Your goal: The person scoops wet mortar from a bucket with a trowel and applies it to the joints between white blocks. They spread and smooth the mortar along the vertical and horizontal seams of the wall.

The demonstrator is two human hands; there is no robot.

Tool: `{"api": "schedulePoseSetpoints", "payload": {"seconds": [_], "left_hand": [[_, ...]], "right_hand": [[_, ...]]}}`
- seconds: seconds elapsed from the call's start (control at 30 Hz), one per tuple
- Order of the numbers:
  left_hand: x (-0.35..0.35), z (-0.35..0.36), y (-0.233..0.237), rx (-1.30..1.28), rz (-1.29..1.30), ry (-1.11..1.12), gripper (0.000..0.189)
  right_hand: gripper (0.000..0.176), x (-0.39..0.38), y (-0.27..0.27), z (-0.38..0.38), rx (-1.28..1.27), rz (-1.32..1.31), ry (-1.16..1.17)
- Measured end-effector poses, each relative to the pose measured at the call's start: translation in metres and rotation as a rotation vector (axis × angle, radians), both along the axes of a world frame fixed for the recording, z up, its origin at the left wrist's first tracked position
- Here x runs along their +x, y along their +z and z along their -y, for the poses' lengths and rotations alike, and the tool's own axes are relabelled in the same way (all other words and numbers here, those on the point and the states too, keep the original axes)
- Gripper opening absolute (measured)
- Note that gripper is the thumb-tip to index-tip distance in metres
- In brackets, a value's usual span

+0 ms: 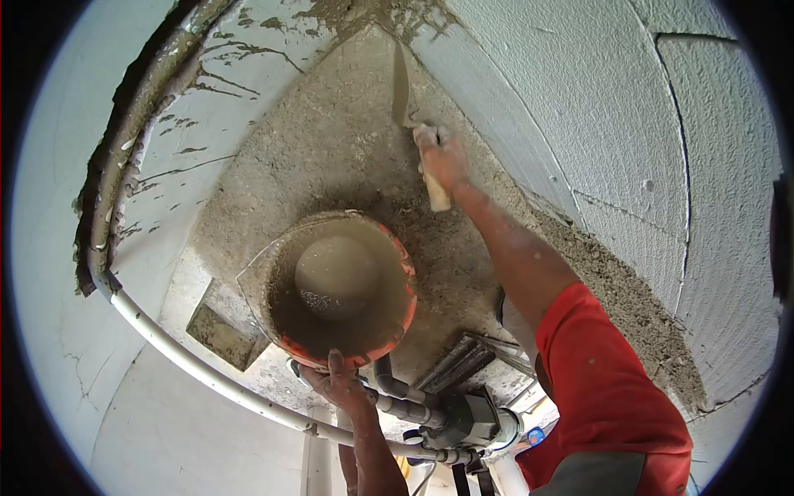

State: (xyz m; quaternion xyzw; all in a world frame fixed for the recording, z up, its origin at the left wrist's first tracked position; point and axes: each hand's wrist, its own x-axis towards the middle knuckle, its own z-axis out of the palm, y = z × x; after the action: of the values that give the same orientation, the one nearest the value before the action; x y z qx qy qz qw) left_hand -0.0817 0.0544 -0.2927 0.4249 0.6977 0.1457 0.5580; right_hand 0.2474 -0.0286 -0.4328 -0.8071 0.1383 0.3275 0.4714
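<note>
My right hand (441, 157) grips the wooden handle of a trowel (401, 87), whose blade lies flat against fresh grey plaster (331, 149) in the corner of a wall. The arm wears a red sleeve. My left hand (339, 382) holds up an orange bowl (389, 331) by its lower rim, thumb on the edge. The bowl is caked in wet mortar, with a rounded lump of mortar (335, 273) inside it. The bowl hangs just below the plastered patch.
A white pipe (207, 372) curves along the left wall down to grey pipe fittings (463, 417). A rough groove (124, 140) runs up the left wall. White block wall (628, 149) stands at right, with a strip of rough mortar (612, 289) along it. A plastered recess (222, 331) sits low left.
</note>
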Motion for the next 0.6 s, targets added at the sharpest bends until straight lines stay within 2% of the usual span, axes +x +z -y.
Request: {"api": "schedulePoseSetpoints", "payload": {"seconds": [0.2, 0.3, 0.4, 0.5, 0.6], "left_hand": [[-0.006, 0.003, -0.004, 0.011, -0.005, -0.004, 0.065], [-0.005, 0.004, -0.002, -0.005, -0.011, -0.001, 0.066], [-0.004, 0.003, -0.004, -0.004, -0.03, 0.021, 0.065], [0.002, 0.004, 0.001, 0.01, -0.013, 0.025, 0.064], [0.006, 0.003, 0.002, 0.01, -0.004, 0.014, 0.063]], "right_hand": [[0.04, -0.064, 0.003, 0.001, -0.302, 0.319, 0.326], [0.046, -0.066, -0.013, 0.031, -0.205, 0.294, 0.598], [0.055, -0.05, -0.008, 0.051, -0.149, 0.146, 0.62], [0.061, -0.043, -0.001, 0.055, -0.351, 0.222, 0.746], [0.064, -0.046, -0.003, 0.054, -0.344, 0.182, 0.727]]}}
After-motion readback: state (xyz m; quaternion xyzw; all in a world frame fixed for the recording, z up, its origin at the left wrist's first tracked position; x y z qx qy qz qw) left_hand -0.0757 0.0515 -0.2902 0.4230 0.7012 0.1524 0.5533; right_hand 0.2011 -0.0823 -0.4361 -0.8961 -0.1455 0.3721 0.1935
